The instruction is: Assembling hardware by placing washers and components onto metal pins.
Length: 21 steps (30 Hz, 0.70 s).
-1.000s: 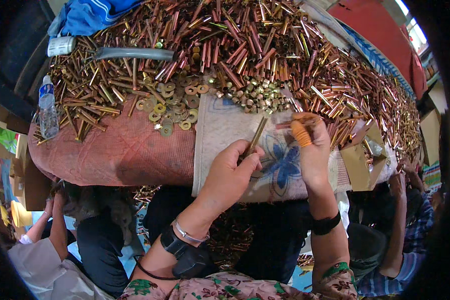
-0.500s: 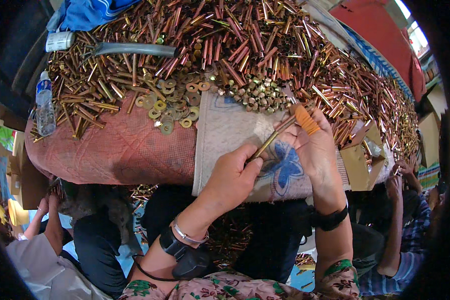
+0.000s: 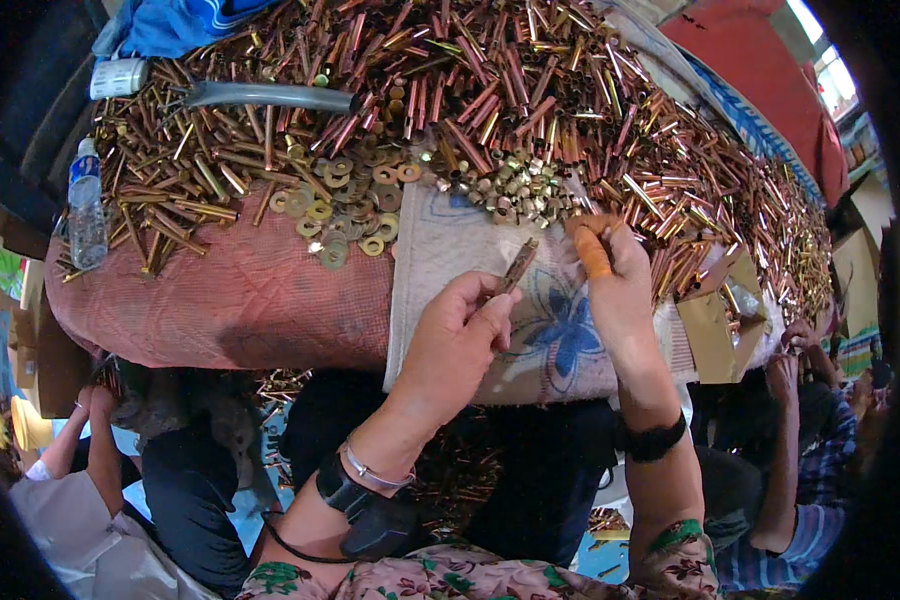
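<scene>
My left hand [image 3: 455, 335] is closed round a slim sleeve anchor bolt [image 3: 518, 266], whose brassy tip points up and away from me. The rest of the bolt is hidden in the fist. To the right, my right hand [image 3: 615, 275] reaches to the near edge of a heap of small shiny nuts [image 3: 532, 188]. Orange covers [image 3: 592, 248] wrap its fingers, which are bent together at the nuts; what they pinch, if anything, is hidden. Left of the nuts lies a pile of flat brass washers [image 3: 348, 215].
Copper-coloured tubes [image 3: 510, 60] and brassy rods [image 3: 185, 165] heap across the far side. A grey pipe [image 3: 270, 96], a plastic bottle [image 3: 87, 215] and a blue cloth [image 3: 175, 25] lie left. At right stands an open carton [image 3: 710, 335]. Other people's hands [image 3: 785, 360] work at both sides.
My right hand has left the bolt and moved up-left to the nuts. My left hand has drawn back slightly left, still holding the bolt, now tilted more upright.
</scene>
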### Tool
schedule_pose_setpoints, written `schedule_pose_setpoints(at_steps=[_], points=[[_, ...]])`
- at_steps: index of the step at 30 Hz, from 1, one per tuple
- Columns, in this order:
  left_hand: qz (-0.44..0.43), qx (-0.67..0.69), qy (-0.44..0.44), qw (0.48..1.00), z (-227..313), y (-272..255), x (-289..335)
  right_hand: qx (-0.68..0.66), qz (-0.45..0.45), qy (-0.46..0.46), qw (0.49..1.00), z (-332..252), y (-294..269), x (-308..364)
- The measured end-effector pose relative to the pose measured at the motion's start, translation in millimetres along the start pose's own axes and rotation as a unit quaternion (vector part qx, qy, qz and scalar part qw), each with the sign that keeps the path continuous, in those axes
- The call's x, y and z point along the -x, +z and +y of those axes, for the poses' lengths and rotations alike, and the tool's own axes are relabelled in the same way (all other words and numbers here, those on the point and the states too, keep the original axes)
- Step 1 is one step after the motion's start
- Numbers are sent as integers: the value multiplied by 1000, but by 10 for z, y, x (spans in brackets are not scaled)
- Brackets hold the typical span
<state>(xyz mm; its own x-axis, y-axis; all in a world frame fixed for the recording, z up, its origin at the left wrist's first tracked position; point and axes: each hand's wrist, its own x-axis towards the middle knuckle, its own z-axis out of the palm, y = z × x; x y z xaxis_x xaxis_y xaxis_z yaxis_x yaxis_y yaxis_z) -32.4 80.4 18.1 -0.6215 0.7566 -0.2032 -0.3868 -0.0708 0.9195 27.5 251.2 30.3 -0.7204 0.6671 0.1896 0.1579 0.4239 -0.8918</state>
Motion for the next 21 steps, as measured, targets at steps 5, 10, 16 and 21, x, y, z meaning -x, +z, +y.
schedule_pose_setpoints(at_steps=[5,10,16,21], points=[[22,24,20,999,-31,27,0,200,15,-160,967,194,96,-160],[38,34,41,998,-20,4,13,309,8,-214,927,122,215,-203],[42,43,37,998,1,11,10,344,-8,-206,916,117,204,-232],[55,44,36,997,-6,10,15,282,-9,-213,935,163,183,-215]])
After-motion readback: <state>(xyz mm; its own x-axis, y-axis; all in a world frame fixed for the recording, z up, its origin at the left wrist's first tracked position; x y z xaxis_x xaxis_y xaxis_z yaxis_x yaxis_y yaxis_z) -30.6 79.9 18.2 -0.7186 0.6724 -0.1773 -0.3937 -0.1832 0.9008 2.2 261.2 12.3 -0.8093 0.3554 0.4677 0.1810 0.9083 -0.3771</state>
